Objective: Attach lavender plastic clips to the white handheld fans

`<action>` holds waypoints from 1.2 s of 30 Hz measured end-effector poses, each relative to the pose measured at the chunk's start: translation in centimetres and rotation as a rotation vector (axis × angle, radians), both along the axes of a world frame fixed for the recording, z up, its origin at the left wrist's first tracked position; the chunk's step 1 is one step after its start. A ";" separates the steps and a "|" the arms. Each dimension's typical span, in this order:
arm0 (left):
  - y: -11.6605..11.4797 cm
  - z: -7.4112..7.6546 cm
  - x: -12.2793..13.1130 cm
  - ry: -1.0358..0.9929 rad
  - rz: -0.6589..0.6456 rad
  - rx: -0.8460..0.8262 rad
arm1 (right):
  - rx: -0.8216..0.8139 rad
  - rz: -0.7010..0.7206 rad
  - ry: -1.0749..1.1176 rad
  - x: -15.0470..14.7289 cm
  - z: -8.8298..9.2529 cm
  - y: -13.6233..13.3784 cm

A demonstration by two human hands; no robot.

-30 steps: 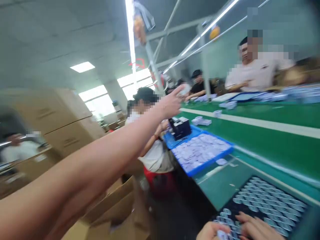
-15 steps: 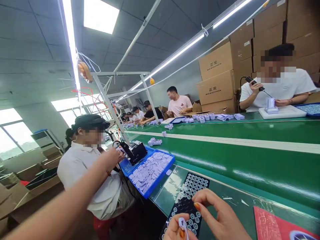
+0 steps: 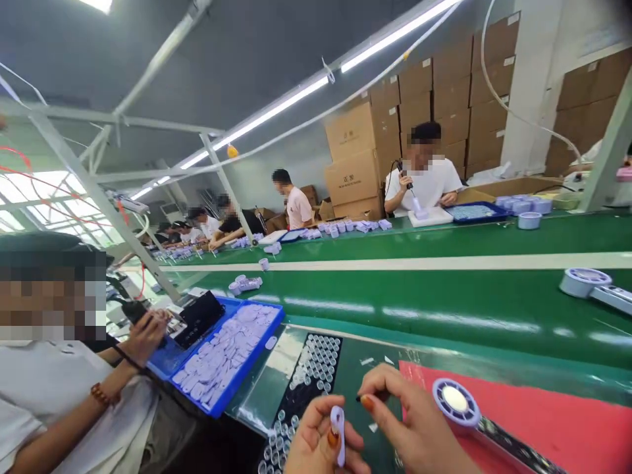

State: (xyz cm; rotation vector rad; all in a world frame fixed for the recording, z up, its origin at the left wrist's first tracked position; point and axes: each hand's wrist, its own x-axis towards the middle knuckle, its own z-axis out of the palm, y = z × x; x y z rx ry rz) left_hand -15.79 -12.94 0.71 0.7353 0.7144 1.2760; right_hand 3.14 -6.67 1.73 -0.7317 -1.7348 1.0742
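Observation:
My left hand (image 3: 312, 440) pinches a small lavender plastic part (image 3: 338, 431) with a rounded loop at its top. To its right my right hand (image 3: 407, 418) is closed, thumb and forefinger pressed on a tiny dark piece (image 3: 359, 398) whose kind I cannot make out. The two hands are close but apart. Behind and left of them lies a black sheet (image 3: 291, 400) bearing rows of round clear discs (image 3: 323, 359). Right of my right hand, a lavender fan-like device (image 3: 457, 403) with a round head and an exposed dark handle rests on a red mat (image 3: 553, 418).
A blue tray (image 3: 220, 401) of flat lavender pieces (image 3: 227, 355) stands at left, beside a co-worker (image 3: 64, 401). A green conveyor belt (image 3: 395, 283) runs across, carrying lavender parts (image 3: 244, 284) and another fan-like device (image 3: 587, 283). Another co-worker (image 3: 424, 184) sits opposite, holding a tool.
The view has swung right, bringing the fan-like device and more of the red mat into sight. Both my hands keep their pinches. The left co-worker's arm no longer crosses the foreground.

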 end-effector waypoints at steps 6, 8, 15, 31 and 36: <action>0.1 2.3 2.9 -0.076 -0.070 -0.011 | 0.049 -0.084 0.081 1.3 2.6 -1.3; 0.1 2.5 3.2 -0.119 -0.117 0.000 | 0.038 -0.087 0.075 1.3 2.9 -1.5; 0.1 2.5 3.2 -0.212 -0.190 0.040 | 0.050 -0.053 0.037 1.3 3.4 -2.0; -0.3 2.5 3.4 -0.213 -0.223 0.025 | 0.004 -0.017 -0.041 1.8 3.5 -2.5; -0.3 2.5 3.3 -0.157 -0.214 0.005 | -0.003 -0.005 -0.088 2.0 3.5 -2.5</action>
